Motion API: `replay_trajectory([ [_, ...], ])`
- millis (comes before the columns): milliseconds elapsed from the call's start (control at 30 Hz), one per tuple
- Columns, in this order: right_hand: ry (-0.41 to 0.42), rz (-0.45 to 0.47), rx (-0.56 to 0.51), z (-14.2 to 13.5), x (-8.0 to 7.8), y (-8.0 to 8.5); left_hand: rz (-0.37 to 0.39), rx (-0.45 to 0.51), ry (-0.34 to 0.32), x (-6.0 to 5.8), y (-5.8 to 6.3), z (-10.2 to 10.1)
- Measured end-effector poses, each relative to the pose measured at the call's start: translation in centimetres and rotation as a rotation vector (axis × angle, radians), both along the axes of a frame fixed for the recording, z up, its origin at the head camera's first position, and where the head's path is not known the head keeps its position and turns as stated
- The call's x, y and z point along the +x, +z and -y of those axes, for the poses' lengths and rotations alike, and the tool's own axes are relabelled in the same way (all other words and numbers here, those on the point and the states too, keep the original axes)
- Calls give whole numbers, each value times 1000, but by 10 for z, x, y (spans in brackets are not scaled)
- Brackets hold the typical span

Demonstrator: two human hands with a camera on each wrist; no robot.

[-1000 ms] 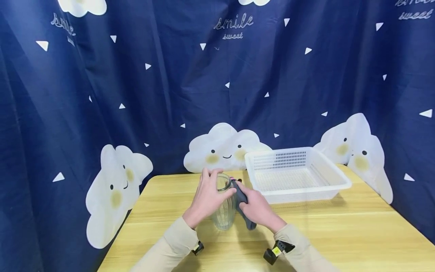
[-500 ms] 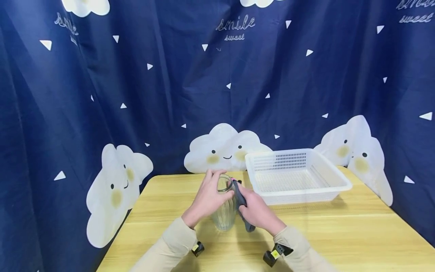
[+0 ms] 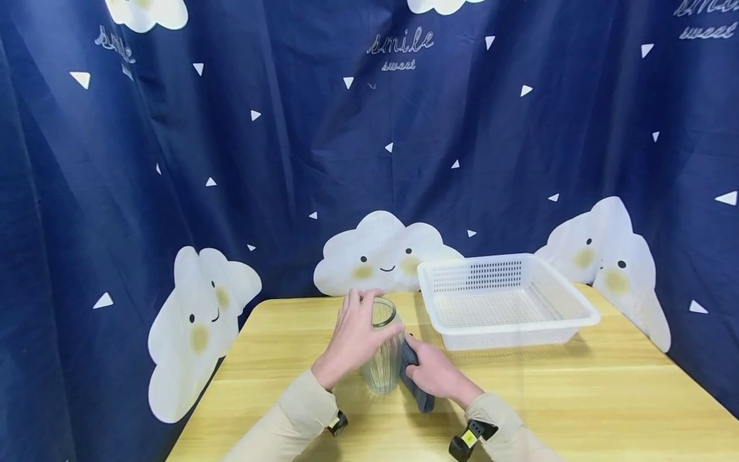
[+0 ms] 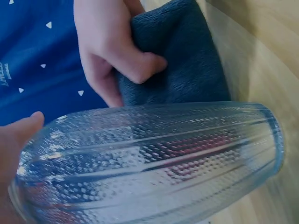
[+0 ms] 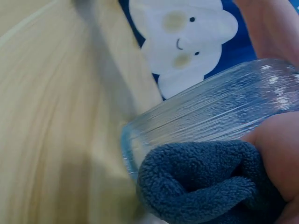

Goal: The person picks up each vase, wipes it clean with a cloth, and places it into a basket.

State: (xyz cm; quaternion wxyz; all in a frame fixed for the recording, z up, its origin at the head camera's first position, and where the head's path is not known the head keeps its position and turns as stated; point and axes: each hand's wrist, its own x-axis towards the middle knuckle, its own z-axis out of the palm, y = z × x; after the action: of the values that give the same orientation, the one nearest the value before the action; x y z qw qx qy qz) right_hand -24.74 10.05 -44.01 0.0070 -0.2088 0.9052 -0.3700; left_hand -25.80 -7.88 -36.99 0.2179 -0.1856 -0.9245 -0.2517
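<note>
A clear ribbed glass vase (image 3: 382, 369) stands tilted slightly in front of me, its round mouth facing up. My left hand (image 3: 355, 333) holds it near the rim, with the thumb on the near side and the fingers over the far side. In my right hand (image 3: 434, 370) is a folded dark grey-blue cloth (image 3: 417, 390), gripped against the right side of the vase. The left wrist view shows the right thumb on the cloth (image 4: 187, 60) alongside the dimpled glass (image 4: 163, 158). Thick terry folds of the cloth (image 5: 201, 186) show close up in the right wrist view.
A white perforated plastic basket (image 3: 508, 337) sits at the back right of the wooden table (image 3: 577, 398). Behind the table hangs a dark blue curtain (image 3: 300, 147) with clouds and triangles. Black wrist cameras sit at both sleeves.
My right hand has slid the cloth lower along the vase's side, towards me. A pink spot by the rim no longer shows. The left hand keeps its hold on the vase with little movement.
</note>
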Motion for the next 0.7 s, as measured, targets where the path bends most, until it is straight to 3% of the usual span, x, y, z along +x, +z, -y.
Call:
replay_trajectory([
  [100,-13,-21,-48,-2,1,12,15,-29,24,3,3,-1],
  [233,-51,-185,-71,-3,4,36,70,4,-11,6,9,-3],
  [333,-82,-311,-29,-2,6,51,113,45,-53,6,11,-4],
  [400,-83,-346,11,-1,7,55,120,56,-66,5,11,-4],
  [533,-69,-297,49,1,6,51,104,55,-58,2,7,-4],
  [700,-43,-163,37,3,2,26,70,47,-60,-1,4,-3],
])
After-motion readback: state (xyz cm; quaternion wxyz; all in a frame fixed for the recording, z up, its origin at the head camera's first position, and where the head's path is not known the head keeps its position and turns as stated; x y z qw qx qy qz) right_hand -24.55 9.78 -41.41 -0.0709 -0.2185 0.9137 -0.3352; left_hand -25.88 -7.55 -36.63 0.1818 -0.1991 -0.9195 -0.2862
